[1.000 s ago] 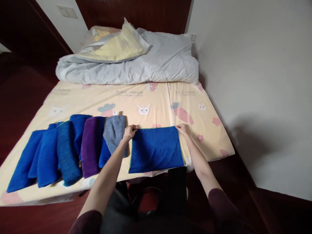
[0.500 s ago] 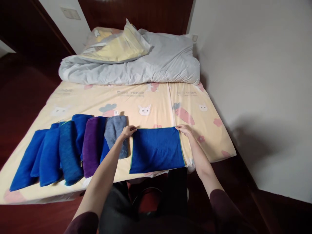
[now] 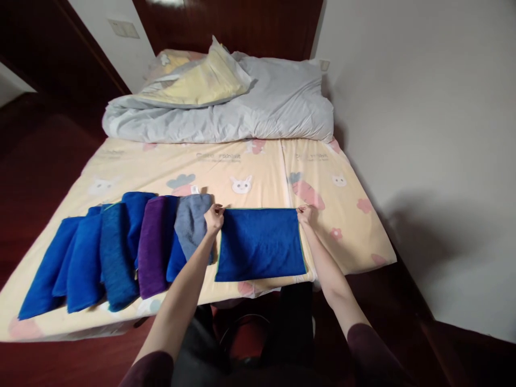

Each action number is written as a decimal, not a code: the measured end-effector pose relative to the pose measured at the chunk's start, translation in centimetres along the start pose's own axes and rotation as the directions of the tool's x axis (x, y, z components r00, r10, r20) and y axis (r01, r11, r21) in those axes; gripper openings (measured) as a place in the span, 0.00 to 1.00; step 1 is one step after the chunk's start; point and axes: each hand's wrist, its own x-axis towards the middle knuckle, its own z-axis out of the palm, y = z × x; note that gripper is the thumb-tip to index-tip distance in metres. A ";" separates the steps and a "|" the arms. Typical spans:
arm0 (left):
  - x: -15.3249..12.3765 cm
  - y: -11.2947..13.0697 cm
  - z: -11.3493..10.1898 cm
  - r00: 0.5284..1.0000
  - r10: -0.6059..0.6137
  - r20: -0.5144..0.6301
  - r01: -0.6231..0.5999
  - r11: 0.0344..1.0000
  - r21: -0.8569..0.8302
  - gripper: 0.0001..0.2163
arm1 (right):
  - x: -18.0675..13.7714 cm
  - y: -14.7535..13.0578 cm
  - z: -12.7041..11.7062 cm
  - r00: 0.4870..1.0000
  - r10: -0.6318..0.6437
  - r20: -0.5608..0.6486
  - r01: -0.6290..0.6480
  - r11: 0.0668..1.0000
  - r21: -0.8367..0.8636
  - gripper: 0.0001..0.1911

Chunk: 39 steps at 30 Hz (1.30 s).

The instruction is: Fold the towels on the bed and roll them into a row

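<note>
A blue towel (image 3: 262, 244) with a thin green edge lies spread as a flat rectangle near the front edge of the bed. My left hand (image 3: 214, 217) pinches its far left corner. At the far right corner, my right hand (image 3: 305, 214) has its fingers closed on the towel as well. Just left of my left hand lies a folded grey towel (image 3: 192, 220), partly covered by my forearm. Beyond it, a folded purple towel (image 3: 152, 247) rests in a row with several folded blue towels (image 3: 84, 260).
The bed (image 3: 258, 172) has a cream sheet printed with rabbits and carrots. A rolled white quilt (image 3: 282, 102) with a yellow patterned pillow (image 3: 197, 86) on it lies at the head end. A white wall (image 3: 435, 134) stands along the right side.
The blue towel's near edge has shifted slightly away from me. My hands have turned at the far corners, fingers now more curled. The view has tilted a little.
</note>
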 end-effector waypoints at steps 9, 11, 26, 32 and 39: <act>-7.1 -1.6 4.7 0.900 0.407 0.153 -0.425 0.897 0.117 0.30 | -10.1 1.4 2.6 0.748 -0.496 0.441 0.650 0.681 -0.338 0.32; -6.1 -2.1 4.5 0.913 0.380 0.147 -0.399 0.908 0.131 0.31 | -8.5 2.4 1.7 0.803 -0.448 0.392 0.587 0.706 -0.395 0.33; -24.1 -8.3 -2.1 0.956 0.268 0.119 -0.268 0.963 -0.018 0.25 | -17.9 6.3 -6.3 0.963 -0.264 0.048 0.268 0.948 -0.171 0.31; -27.7 -11.0 -3.6 0.986 0.110 0.127 -0.090 0.984 -0.154 0.23 | -24.3 11.8 -11.1 0.971 -0.151 0.183 0.147 0.989 0.036 0.30; -25.8 -10.7 -2.9 0.994 0.096 0.054 -0.076 0.951 -0.299 0.24 | -23.9 12.3 -9.0 0.964 -0.195 0.183 0.160 0.969 0.190 0.35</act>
